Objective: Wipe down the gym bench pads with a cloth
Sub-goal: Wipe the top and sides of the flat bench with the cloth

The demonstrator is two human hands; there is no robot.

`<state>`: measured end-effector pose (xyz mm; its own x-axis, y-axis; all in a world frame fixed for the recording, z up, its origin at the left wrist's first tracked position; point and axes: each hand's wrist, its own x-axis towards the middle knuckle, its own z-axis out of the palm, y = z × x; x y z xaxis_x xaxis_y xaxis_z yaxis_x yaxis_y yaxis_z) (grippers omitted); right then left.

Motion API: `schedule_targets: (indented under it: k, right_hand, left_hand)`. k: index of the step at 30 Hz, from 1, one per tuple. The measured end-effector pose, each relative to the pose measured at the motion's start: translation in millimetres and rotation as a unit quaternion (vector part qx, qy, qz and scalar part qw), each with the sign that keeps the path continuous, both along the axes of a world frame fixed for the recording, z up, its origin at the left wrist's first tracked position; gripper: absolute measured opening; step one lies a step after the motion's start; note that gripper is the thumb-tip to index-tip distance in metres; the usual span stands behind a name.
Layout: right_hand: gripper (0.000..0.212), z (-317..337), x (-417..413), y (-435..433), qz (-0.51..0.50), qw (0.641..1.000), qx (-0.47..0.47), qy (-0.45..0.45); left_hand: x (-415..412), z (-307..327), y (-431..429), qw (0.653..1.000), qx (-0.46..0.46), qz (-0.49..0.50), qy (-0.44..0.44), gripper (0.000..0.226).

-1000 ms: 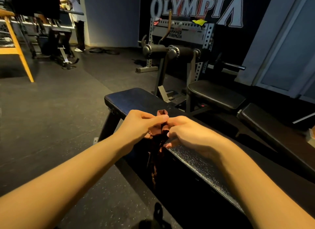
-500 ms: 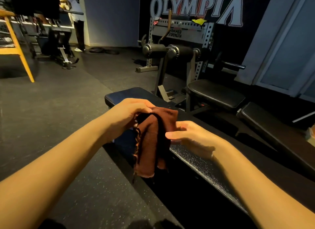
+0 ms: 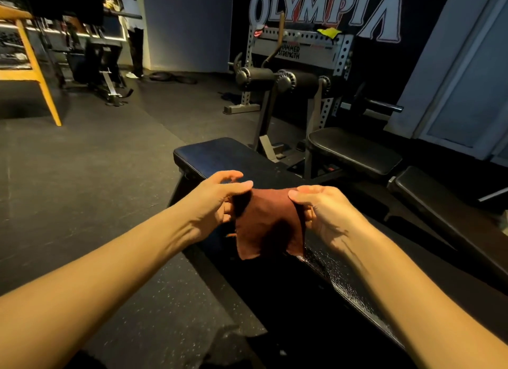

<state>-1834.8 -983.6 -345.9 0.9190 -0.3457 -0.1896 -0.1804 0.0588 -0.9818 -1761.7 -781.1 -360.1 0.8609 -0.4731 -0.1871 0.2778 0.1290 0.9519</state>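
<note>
A brown cloth (image 3: 268,223) hangs spread between my two hands above the flat bench pad (image 3: 217,157), a long dark padded bench running from the middle of the view to the lower right. My left hand (image 3: 217,201) pinches the cloth's upper left corner. My right hand (image 3: 321,209) pinches its upper right corner, thumb on top. The cloth's lower edge droops over the pad's near side.
A second bench with a black seat pad (image 3: 354,151) and back pad (image 3: 450,214) stands to the right. A Hammer Strength machine (image 3: 291,80) with roller pads sits behind. A wooden table leg (image 3: 41,80) is at far left; a person (image 3: 134,38) stands at the back.
The cloth was bunched between both hands, then held folded by the left. Now my hands have moved apart and stretch it open between them.
</note>
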Motion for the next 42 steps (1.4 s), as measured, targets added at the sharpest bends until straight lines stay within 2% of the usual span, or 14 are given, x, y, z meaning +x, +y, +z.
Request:
schedule_targets:
  k: [3, 8, 10, 12, 14, 17, 20, 23, 29, 32, 34, 36, 40, 42]
  right_hand:
    - [0.021, 3.5, 1.7, 3.8, -0.03, 0.999, -0.001, -0.037]
    - [0.042, 13.6, -8.0, 0.5, 0.065, 0.997, -0.041, -0.031]
    - [0.05, 12.1, -8.2, 0.5, 0.099, 0.969, -0.226, -0.027]
    - [0.042, 11.8, -6.7, 2.2, 0.095, 0.903, -0.419, -0.015]
    - [0.019, 16.0, -8.8, 3.9, 0.1, 0.875, -0.474, -0.019]
    - [0.004, 23.3, -12.8, 0.3, 0.121, 0.872, -0.474, -0.007]
    - [0.014, 19.6, -13.2, 0.4, 0.102, 0.925, -0.367, -0.006]
    - [0.012, 12.9, -11.5, 9.3, 0.071, 0.962, -0.262, -0.008]
    - [0.005, -2.3, -11.4, 30.8, 0.043, 0.935, -0.343, -0.085]
    - [0.017, -11.1, -13.7, 49.2, 0.099, 0.92, -0.356, -0.132]
    - [0.022, -10.5, -11.5, 55.6, 0.115, 0.906, -0.381, -0.145]
    - [0.031, -10.2, -4.7, 56.9, 0.139, 0.891, -0.414, -0.126]
    - [0.042, -14.6, 4.6, 48.7, 0.243, 0.926, -0.275, -0.083]
    - [0.04, -23.1, 10.2, 39.4, 0.224, 0.931, -0.278, -0.072]
  left_hand:
    - [-5.1, -2.4, -1.3, 0.995, 0.062, -0.073, -0.008, 0.062]
    - [3.4, 0.4, 4.3, 0.994, 0.085, -0.045, -0.058, 0.027]
    - [-0.9, 4.4, 7.0, 0.981, 0.134, -0.085, -0.114, 0.03]
    - [-5.0, 6.7, 6.5, 0.951, 0.213, -0.101, -0.199, 0.033]
    - [-5.1, 7.2, 5.1, 0.912, 0.282, -0.095, -0.282, 0.025]
    - [-3.9, 11.9, 8.4, 0.907, 0.293, -0.078, -0.294, 0.009]
    - [-6.6, 11.8, 9.4, 0.936, 0.228, -0.092, -0.251, 0.028]
    - [-9.1, 1.5, 2.8, 0.937, 0.226, -0.065, -0.257, 0.041]
    - [-0.7, -15.1, -8.7, 0.904, 0.29, 0.088, -0.3, 0.032]
    - [-1.3, -12.8, -5.7, 0.946, 0.238, 0.083, -0.205, 0.034]
    - [0.2, -6.9, 0.1, 0.988, 0.134, 0.04, -0.068, 0.032]
    - [3.7, -3.0, 6.7, 1.0, 0.03, -0.009, 0.003, 0.032]
    - [19.5, -16.5, 21.8, 0.998, 0.065, -0.019, -0.003, 0.025]
    - [35.2, -31.5, 30.2, 0.996, 0.091, 0.008, 0.019, 0.023]
